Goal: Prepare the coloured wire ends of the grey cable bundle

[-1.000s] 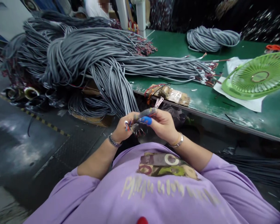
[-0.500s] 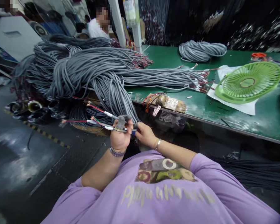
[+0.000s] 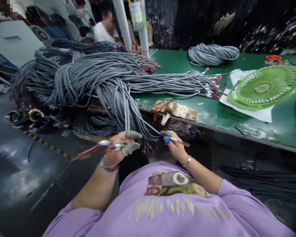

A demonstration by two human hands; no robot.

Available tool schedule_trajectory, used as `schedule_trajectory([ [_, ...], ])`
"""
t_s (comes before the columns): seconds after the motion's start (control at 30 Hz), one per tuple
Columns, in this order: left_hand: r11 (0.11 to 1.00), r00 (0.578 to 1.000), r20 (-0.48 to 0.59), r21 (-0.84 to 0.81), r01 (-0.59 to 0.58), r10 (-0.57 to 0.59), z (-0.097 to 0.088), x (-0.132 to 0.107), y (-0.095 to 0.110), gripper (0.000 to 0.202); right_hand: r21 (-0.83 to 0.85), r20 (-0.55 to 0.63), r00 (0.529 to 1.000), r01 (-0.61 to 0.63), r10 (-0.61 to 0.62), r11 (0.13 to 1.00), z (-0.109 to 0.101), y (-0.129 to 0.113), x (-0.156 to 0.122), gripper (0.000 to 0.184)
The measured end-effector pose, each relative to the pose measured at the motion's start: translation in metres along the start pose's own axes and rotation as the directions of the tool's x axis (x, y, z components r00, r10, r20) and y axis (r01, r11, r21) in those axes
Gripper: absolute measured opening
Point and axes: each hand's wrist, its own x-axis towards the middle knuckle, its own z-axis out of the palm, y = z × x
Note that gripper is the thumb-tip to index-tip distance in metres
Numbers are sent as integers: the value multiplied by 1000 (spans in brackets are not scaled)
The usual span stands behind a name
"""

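Note:
A big heap of grey cables (image 3: pixel 88 75) spills off the green bench (image 3: pixel 212 112) towards me. My left hand (image 3: pixel 119 149), with grey finger cots, is closed round several cable ends whose red and coloured wires stick out to the left. My right hand (image 3: pixel 174 146), wearing a blue cot on the thumb, pinches one grey cable end (image 3: pixel 179 141) with thin coloured wires pointing right. Both hands hover in front of my chest, below the bench edge.
A green fan grille (image 3: pixel 263 87) lies on white paper at the right. A taped cardboard piece (image 3: pixel 175 108) sits at the bench edge. A coil of grey cable (image 3: pixel 212 54) lies farther back. Another person sits behind the heap. Tape rolls lie on the floor, left.
My hands have parted: the left one moved left with its bunch of cable ends, the right one drew a single cable out to the right.

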Motion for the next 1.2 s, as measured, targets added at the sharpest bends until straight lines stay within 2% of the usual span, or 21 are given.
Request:
schedule_trajectory([
  [0.07,991,988,136,121,58,-75,9,10,-2,24,57,-71,996,-46,50,997,-6,-9,2,29],
  [0.13,986,992,130,165,-16,-6,24,20,-3,24,114,-64,992,-100,107,989,-10,-19,7,31],
  [0.2,980,993,85,171,-99,85,41,29,-3,24,139,115,985,-146,131,979,-11,-29,14,35],
  [0.27,986,992,84,132,-107,96,56,35,-4,27,151,273,948,-210,163,966,-8,-35,20,41],
  [0.37,999,989,143,29,-33,29,67,42,-13,30,211,310,916,-327,254,921,1,-37,26,46],
  [0.5,998,993,120,61,4,-11,66,41,-36,30,369,313,875,-470,369,802,11,-35,23,43],
  [0.6,994,988,133,89,60,-72,61,35,-45,28,473,225,872,-489,436,733,9,-35,19,42],
  [0.7,991,979,190,123,53,-76,56,31,-45,19,497,166,873,-476,459,726,3,-38,21,40],
  [0.8,990,971,230,140,28,-60,55,32,-43,11,458,197,867,-495,458,739,0,-44,30,39],
  [0.9,989,968,238,143,43,-76,58,35,-42,13,415,248,840,-542,482,731,1,-46,40,41],
  [1.03,984,980,175,164,63,-92,64,37,-41,17,425,269,794,-606,546,672,9,-42,45,44],
  [1.1,981,984,99,134,137,-151,65,37,-40,24,462,243,797,-597,553,656,12,-39,43,44],
  [1.2,965,965,-6,4,263,-263,64,37,-38,27,487,197,812,-567,549,664,15,-36,40,41],
])
